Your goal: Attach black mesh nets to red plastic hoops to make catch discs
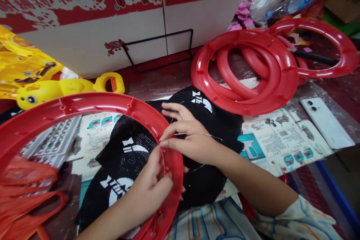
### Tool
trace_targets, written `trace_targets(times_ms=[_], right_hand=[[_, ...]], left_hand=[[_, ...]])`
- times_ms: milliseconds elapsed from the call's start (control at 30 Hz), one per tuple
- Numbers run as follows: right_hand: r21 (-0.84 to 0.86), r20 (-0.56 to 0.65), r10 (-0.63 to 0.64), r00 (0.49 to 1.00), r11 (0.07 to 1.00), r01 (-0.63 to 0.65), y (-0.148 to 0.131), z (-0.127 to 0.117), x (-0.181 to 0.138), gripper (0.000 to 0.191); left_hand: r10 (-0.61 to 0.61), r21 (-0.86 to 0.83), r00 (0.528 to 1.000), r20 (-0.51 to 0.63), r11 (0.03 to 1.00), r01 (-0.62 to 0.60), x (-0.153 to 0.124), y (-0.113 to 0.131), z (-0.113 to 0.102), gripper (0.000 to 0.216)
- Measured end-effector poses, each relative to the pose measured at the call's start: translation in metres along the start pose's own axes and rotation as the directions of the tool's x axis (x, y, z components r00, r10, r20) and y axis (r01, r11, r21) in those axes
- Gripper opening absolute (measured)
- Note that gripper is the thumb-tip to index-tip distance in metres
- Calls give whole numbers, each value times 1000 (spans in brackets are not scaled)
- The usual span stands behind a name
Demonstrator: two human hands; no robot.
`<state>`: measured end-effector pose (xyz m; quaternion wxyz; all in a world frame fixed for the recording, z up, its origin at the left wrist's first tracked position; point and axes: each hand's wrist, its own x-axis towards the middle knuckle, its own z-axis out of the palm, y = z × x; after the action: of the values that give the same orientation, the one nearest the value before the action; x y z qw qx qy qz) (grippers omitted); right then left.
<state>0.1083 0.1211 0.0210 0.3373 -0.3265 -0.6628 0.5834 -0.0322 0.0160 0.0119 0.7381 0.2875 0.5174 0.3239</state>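
My left hand (153, 182) is closed around the inner edge of a large red plastic ring (92, 101) at the lower left, its fingers partly behind the rim. My right hand (187, 133) has thumb and forefinger pinched together at the ring's right edge. A thin wire or thread (209, 135) passes through and across this hand. Its other fingers are spread a little. Under both hands lies black mesh fabric (216, 120) with white printing, seen partly through the ring.
More red rings (244, 108) lie stacked at the back right, near a white phone (327, 122) and a plastic bottle (295, 2). A yellow plastic toy (64, 88), an orange bag (25, 183) and a tray of small metal pieces (53, 140) are left. White-red boxes (112, 22) stand behind.
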Motion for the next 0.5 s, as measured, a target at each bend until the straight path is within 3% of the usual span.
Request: trace_targets(times_ms=[100,233,367,500], right_hand=[[48,-1,70,998,996,-70,2,2,0,5],[40,34,90,995,995,-91,0,0,1,4],[-32,17,15,1000,999,-14,-2,0,2,6],[-69,27,-9,1000,998,10,-2,3,1,6]], left_hand=[[-7,-21,1000,-15,1000,6,-4,1,2,68],[20,-76,1000,-23,997,-22,-2,1,-1,70],[197,-156,980,-42,967,-201,7,2,-8,45],[242,-83,959,-146,963,-255,14,9,-4,29]])
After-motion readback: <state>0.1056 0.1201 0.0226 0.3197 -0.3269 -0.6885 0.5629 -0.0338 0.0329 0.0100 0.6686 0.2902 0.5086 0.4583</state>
